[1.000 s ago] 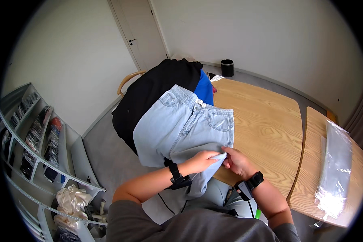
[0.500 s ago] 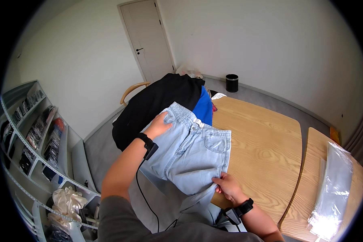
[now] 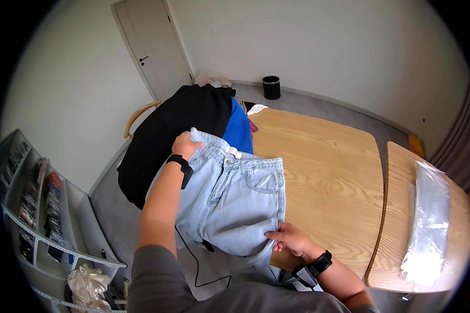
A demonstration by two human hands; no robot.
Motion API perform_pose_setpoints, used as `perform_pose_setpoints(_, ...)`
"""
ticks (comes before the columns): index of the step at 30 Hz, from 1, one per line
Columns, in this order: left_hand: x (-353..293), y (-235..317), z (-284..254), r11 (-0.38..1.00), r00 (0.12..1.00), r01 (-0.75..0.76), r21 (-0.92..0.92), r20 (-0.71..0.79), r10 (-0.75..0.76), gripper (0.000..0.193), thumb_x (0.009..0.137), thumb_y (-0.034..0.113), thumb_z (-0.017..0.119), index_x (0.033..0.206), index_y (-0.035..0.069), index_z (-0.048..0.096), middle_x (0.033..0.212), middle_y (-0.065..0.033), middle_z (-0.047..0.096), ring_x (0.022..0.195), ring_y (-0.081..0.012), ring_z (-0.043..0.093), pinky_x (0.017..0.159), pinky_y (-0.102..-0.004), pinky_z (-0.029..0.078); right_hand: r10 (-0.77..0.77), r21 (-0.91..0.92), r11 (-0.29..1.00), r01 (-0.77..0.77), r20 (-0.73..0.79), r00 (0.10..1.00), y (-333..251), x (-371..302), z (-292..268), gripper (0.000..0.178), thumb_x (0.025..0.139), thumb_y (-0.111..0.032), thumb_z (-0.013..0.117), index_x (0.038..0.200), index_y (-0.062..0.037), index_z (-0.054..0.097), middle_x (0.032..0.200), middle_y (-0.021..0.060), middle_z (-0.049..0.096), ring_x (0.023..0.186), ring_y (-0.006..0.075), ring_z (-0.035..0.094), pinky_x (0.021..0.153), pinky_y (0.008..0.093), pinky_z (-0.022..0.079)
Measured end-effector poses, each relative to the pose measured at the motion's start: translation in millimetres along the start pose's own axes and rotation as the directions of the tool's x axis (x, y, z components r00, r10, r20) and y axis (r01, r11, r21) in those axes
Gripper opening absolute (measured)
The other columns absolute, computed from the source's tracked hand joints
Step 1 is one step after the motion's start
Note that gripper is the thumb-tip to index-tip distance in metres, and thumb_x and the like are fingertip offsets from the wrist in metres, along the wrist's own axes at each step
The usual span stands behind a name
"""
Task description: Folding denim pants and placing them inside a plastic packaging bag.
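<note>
A pair of light blue jeans (image 3: 235, 208) lies front side up across the table's left edge, its waistband towards the far side. The lower legs hang down near my body. At the waistband's left end, my left hand (image 3: 186, 145) is closed on the denim, its thumb on top. With thumb and fingers, my right hand (image 3: 294, 241) pinches the outer edge of the right-hand leg, below the front pocket. Behind the jeans is a heap of black cloth (image 3: 164, 130), with a blue garment (image 3: 238, 125) beside it.
The wooden table (image 3: 329, 177) extends right to a second table (image 3: 397, 261) bearing a stack of clear plastic bags (image 3: 428, 224). Shelves (image 3: 62, 245) with packed goods stand at the left. A wooden chair (image 3: 137, 116), a black bin (image 3: 271, 87) and a door (image 3: 151, 47) are farther back.
My left hand has moved up from the pocket area to the waistband's left corner. The jeans' front is spread flatter. My right hand keeps its pinch. The view has turned to the right.
</note>
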State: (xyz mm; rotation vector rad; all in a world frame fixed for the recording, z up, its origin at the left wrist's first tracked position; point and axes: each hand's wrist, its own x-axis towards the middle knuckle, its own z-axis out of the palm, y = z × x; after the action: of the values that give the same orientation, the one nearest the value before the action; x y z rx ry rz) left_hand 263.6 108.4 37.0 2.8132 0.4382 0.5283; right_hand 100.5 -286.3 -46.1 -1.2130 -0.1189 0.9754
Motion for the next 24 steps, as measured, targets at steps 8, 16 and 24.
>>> perform_pose_setpoints(8, -42.9, 1.4, -79.4, 0.739, 0.994, -0.108, -0.665, -0.048, 0.102, 0.021, 0.072, 0.011, 0.075, 0.083, -0.004, 0.065, 0.074, -0.0086, 0.067, 0.062, -0.0119, 0.061, 0.06, -0.0271, 0.049, -0.085, -0.055, 0.995, 0.084, -0.022, 0.996, 0.1, -5.6, 5.6, 0.024, 0.081, -0.022, 0.073, 0.094, -0.0057, 0.062, 0.07, -0.0049, 0.057, 0.052, 0.002, 0.046, 0.048, 0.0159, 0.039)
perform_pose_setpoints(16, -142.5, -9.0, -235.3, 0.579, 0.983, -0.156, -0.8, -0.184, 0.012, 0.025, 0.08, 0.01, 0.07, 0.099, -0.004, 0.062, 0.092, -0.0079, 0.067, 0.079, -0.0121, 0.061, 0.073, -0.025, 0.049, -0.045, -0.178, 0.983, 0.044, -0.003, 0.999, -0.4, -5.4, 62.8, 0.022, 0.082, -0.012, 0.069, 0.101, -0.0024, 0.062, 0.079, -0.0017, 0.061, 0.067, 0.0059, 0.051, 0.059, 0.0205, 0.042)
perform_pose_setpoints(24, -209.9, -26.1, -338.9, 0.673, 0.889, -0.325, -0.664, -0.456, -0.02, 0.026, 0.081, 0.012, 0.07, 0.1, -0.004, 0.061, 0.094, -0.0077, 0.066, 0.081, -0.0121, 0.061, 0.076, -0.0243, 0.048, -0.043, -0.611, 0.702, 0.366, 0.476, 0.878, 15.9, 60.6, 122.1, 0.048, 0.081, -0.031, 0.071, 0.112, 0.0028, 0.059, 0.103, 0.0111, 0.065, 0.091, 0.02, 0.059, 0.078, 0.0322, 0.045)
